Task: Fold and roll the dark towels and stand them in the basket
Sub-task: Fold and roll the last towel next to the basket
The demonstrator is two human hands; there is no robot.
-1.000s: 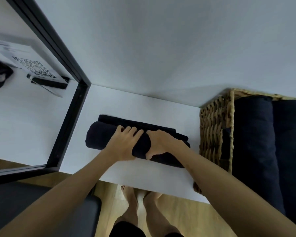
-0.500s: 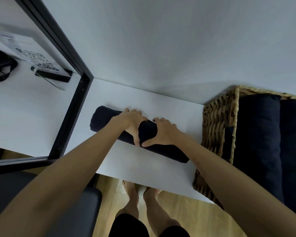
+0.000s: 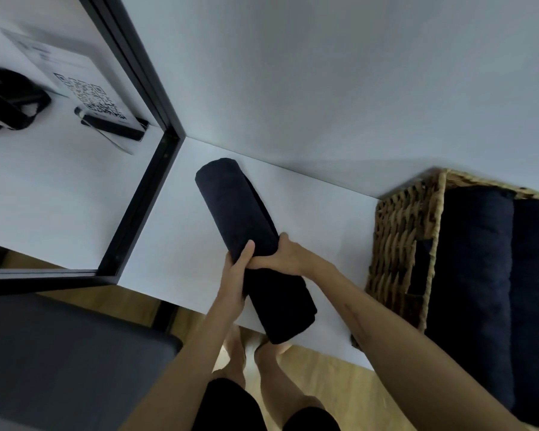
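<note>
Rolled dark towel (image 3: pixel 249 244): gripped mid-length by left hand (image 3: pixel 235 276) and right hand (image 3: pixel 285 258), now swung endwise; rolling done, wicker basket (image 3: pixel 399 250) rightward, next.

We see the rolled dark towel (image 3: pixel 237 213) as a tight, near-black cylinder lying at a slant across the white table (image 3: pixel 181 244), its far end near the table's back edge and its near end jutting past the front edge. We hold it around its middle, our left hand (image 3: pixel 235 275) and right hand (image 3: pixel 285 258) both curled round it. At the table's right end stands the woven basket (image 3: pixel 399 244), its rim of pale wicker, and in it two rolled dark towels (image 3: pixel 473 275) stand side by side, touching.
</note>
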